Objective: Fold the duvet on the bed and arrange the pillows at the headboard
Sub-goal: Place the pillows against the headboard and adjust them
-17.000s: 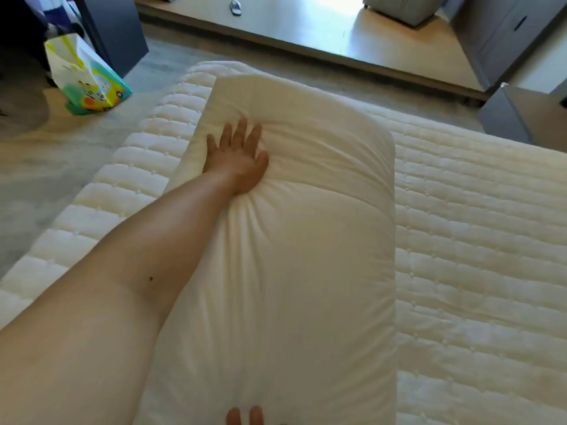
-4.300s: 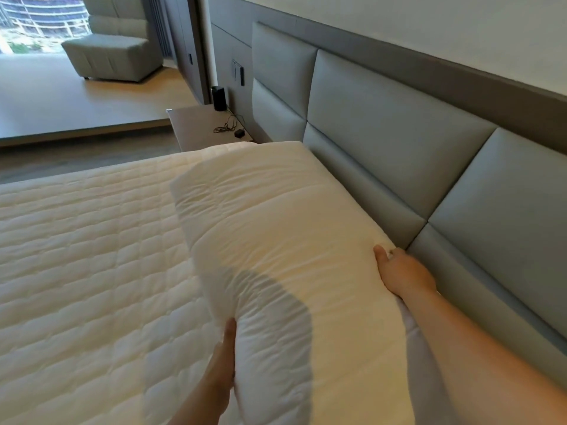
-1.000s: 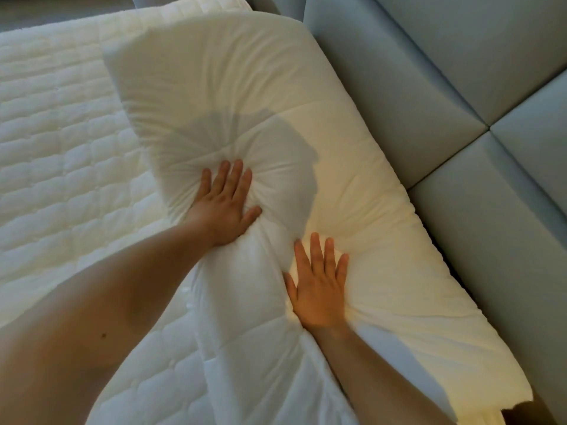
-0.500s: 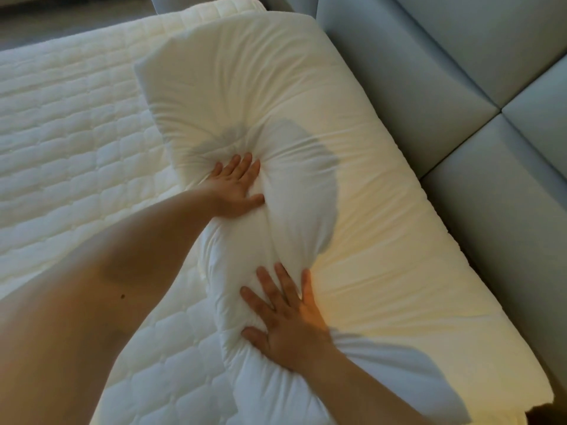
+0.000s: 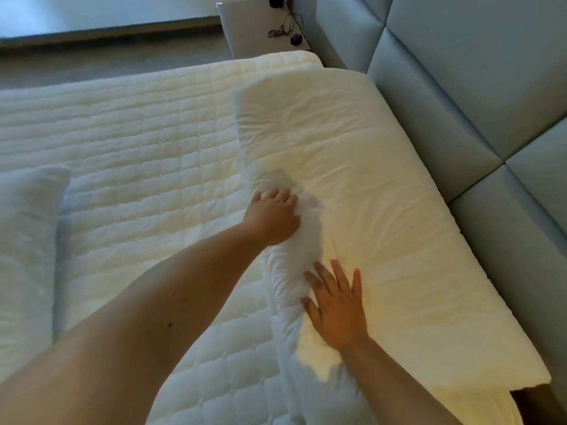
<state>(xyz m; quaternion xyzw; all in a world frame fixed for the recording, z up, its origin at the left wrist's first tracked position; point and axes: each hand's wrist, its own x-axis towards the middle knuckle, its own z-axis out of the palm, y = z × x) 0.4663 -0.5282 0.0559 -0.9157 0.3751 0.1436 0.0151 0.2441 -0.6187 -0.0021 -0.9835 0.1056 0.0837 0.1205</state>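
1. Grey padded headboard (image 5: 460, 96) panels fill the right side of the view, meeting at stitched seams, with the bed running along their base.
2. Beyond the far corner of the bed a low grey bedside table (image 5: 260, 26) stands against the wall; a tangled black cable (image 5: 283, 29) and a small dark plug lie on its top.
3. A cream quilted mattress cover (image 5: 138, 142) spreads across the left and centre of the bed, its stitching forming a grid of small squares.
4. A large white pillow (image 5: 368, 185) lies lengthways against the foot of the headboard, its long right edge touching the grey panels and its far end near the mattress corner.
5. Its left edge bulges upward into a rumpled ridge between the two hands, with creases fanning out across the fabric.
6. The left hand (image 5: 274, 217) presses into that left edge about midway along, its fingers bent into the soft fabric; whether they pinch it or only push cannot be told.
7. The right hand (image 5: 336, 308) lies flat on the pillow nearer the camera, fingers straight and spread, palm down on the cloth and holding nothing.
8. A second white pillow (image 5: 27, 240) lies at the left border of the view, well apart from the first, only partly in frame.
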